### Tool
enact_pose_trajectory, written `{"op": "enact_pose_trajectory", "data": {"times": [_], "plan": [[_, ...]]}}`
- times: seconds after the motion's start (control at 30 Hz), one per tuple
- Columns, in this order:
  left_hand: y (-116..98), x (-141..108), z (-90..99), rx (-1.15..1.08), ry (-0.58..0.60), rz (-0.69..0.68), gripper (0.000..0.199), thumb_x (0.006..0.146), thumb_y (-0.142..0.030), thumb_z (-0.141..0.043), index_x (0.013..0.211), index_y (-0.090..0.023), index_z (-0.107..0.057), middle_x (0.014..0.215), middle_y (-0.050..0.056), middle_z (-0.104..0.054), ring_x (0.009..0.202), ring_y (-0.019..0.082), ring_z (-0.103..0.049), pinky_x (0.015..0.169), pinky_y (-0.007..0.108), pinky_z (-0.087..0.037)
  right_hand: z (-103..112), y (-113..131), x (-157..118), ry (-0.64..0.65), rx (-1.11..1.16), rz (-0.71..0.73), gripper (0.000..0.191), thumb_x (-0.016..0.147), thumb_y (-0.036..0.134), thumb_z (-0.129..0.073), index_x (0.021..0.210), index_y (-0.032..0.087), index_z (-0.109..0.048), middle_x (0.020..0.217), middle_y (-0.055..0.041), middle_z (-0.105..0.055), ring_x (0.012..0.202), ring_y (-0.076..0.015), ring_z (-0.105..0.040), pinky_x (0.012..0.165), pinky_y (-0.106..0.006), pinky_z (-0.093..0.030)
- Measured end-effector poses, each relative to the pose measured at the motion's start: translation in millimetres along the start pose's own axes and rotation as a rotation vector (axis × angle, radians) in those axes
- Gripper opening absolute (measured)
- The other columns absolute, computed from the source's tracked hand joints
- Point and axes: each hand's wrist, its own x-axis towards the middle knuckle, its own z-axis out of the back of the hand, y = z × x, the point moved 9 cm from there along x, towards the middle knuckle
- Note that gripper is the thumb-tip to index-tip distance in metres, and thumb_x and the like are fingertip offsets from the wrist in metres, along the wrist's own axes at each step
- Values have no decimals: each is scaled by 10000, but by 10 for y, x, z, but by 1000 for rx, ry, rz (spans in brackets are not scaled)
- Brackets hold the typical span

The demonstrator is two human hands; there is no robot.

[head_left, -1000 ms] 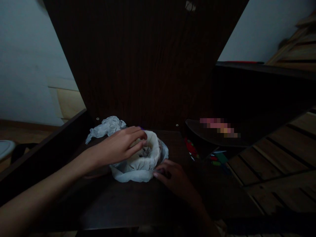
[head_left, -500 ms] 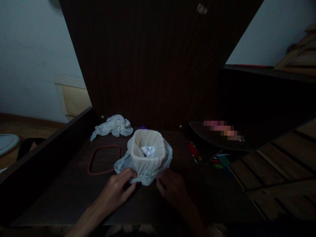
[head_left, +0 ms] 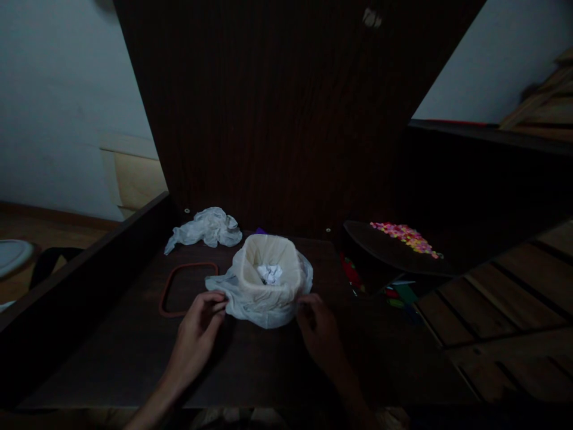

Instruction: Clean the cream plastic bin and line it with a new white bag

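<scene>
On the dark bench (head_left: 250,364), abt midway across, stands the bin (head_left: 294,263), upright, mouth up, w/ a thin whitish bag (head_left: 266,313) over its rim & spread loosely round its lower part. Crumpled white paper (head_left: 270,274) lies down inside. From where I'm standing, the person's L hand (head_left: 199,328) is at the bag's near L edge, fingers half-curled, thumb just below them w/ a narrow gap; can't tell if any of it is pinched. R hand (head_left: 321,334) is at the opp. side, by the bag's R edge, fingers bent in; too dark to tell whether it's gripping. L of the bin, a reddish ring (head_left: 194,264) lies flat, its near side close to the L hand. Behind that, a white wad (head_left: 208,227) sits nr the tall board (head_left: 277,119). A purple bit (head_left: 260,231) shows just behind the bin. Over on the R, a shelf (head_left: 371,245) holds a strip of pink & yellow beads or similar (head_left: 405,236); wooden slats (head_left: 505,286) beyond.
</scene>
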Motion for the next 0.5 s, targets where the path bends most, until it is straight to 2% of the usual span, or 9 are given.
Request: {"op": "enact_pose_trajectory", "data": {"times": [0.07,0.1,0.17,0.3,0.43,0.5], "plan": [[232,34,-39,-267,-84,246,360,751,-439,-726,1029,-236,-619,1183,65,-682,974,245,-735,856,368,-580,1,-333,-1,-129,332,-272,361,917,427,-626,1234,262,-578,1206,-97,-661,922,-225,-696,722,-366,-604],[304,47,-67,-362,-131,320,411,731,-452,-743,1056,-242,-602,1222,60,-665,994,241,-731,851,361,-581,-40,-467,-16,-181,475,-377,460,902,495,-637,1301,287,-538,1317,-105,-622,983,-238,-696,746,-387,-614],[355,93,-122,-463,-209,370,468,704,-437,-771,1092,-254,-584,1264,53,-640,1050,231,-711,842,334,-577,-151,-625,-25,-241,654,-502,555,872,571,-638,1354,327,-507,1470,-104,-538,1116,-262,-673,812,-412,-611],[260,242,-230,-449,-229,280,494,698,-342,-781,1141,-256,-579,1290,70,-626,1159,228,-651,884,308,-555,-350,-638,71,-223,774,-583,594,876,589,-558,1423,377,-469,1561,-69,-480,1285,-271,-601,866,-409,-589],[71,394,-239,-430,-249,109,492,631,-201,-751,1096,-262,-602,1292,46,-621,1232,229,-588,956,297,-526,-435,-575,235,-233,950,-636,538,862,525,-529,1379,376,-508,1508,-42,-548,1267,-253,-626,908,-443,-585],[37,467,-243,-511,-255,113,495,578,-152,-720,1046,-267,-605,1229,16,-633,1161,204,-602,884,251,-531,-415,-573,330,-264,1014,-630,528,853,500,-539,1358,348,-525,1467,-47,-587,1263,-241,-632,982,-448,-561]]}}
